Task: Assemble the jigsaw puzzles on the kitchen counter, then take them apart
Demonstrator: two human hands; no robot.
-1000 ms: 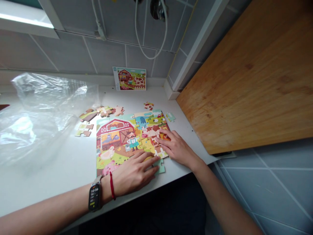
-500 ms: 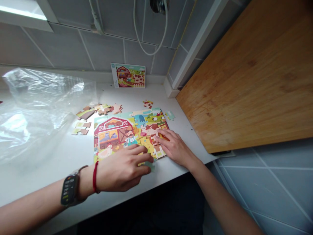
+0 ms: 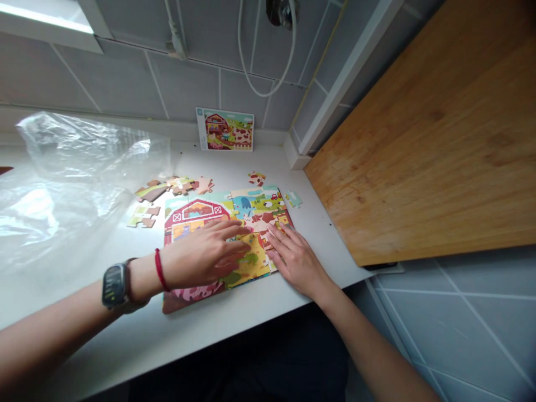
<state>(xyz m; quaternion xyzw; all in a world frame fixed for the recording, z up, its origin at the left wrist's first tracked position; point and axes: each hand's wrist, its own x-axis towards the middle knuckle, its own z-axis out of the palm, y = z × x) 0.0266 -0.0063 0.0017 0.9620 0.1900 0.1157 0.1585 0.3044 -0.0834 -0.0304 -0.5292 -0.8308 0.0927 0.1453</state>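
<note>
A farm-scene jigsaw puzzle [image 3: 196, 211] lies on the white counter with a red barn and a spotted cow on it. My left hand [image 3: 211, 251], wearing a dark watch [image 3: 115, 286] and a red cord bracelet [image 3: 160, 269], hovers over its middle, palm down. Its fingers point right and look slightly blurred; the thumb is hidden, and whether a piece is under them I cannot tell. Flat on the puzzle's right side, my right hand [image 3: 298, 258] rests with outstretched fingers. Beyond it lie a brown-spotted piece [image 3: 257, 178] and a pale blue-green piece [image 3: 293, 199].
Several loose pieces [image 3: 153, 191] lie left of the puzzle, beside a crumpled clear plastic bag [image 3: 92, 151]. A picture card [image 3: 226, 134] leans on the back wall. A wooden board [image 3: 431, 134] borders the counter on the right; a white cable [image 3: 245, 72] hangs above.
My left hand has moved up and left from the puzzle's front edge. The pale green piece at its fingertips no longer shows. My right hand stays on the puzzle. The view has shifted slightly.
</note>
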